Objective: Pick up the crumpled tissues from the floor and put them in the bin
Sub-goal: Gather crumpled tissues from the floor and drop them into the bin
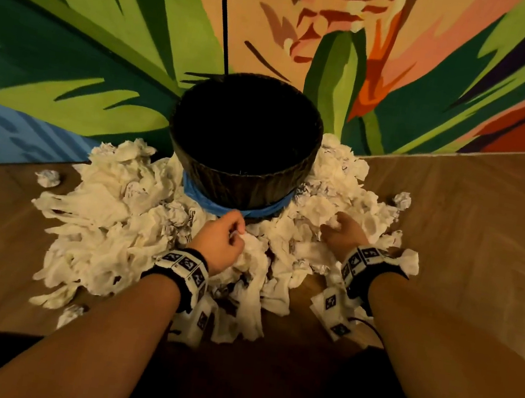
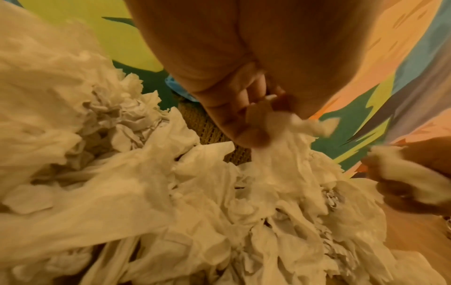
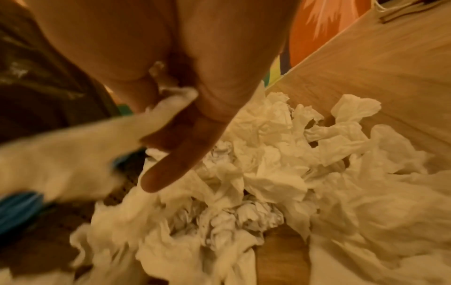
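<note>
A dark woven bin point(image 1: 240, 176) with a blue band near its base stands against the painted wall, its inside dark. White crumpled tissues point(image 1: 111, 222) lie heaped all round it on the wood floor. My left hand point(image 1: 225, 240) is just in front of the bin and pinches a tissue point(image 2: 275, 138) that trails down into the heap. My right hand point(image 1: 340, 230) is to the bin's right, fingers curled round a tissue point(image 3: 92, 146) that streams off to the left in the right wrist view.
The mural wall point(image 1: 107, 45) rises right behind the bin. Stray tissue balls lie apart from the heap at the left point(image 1: 47, 176) and the right point(image 1: 401, 200). Bare wood floor point(image 1: 484, 228) spreads to both sides.
</note>
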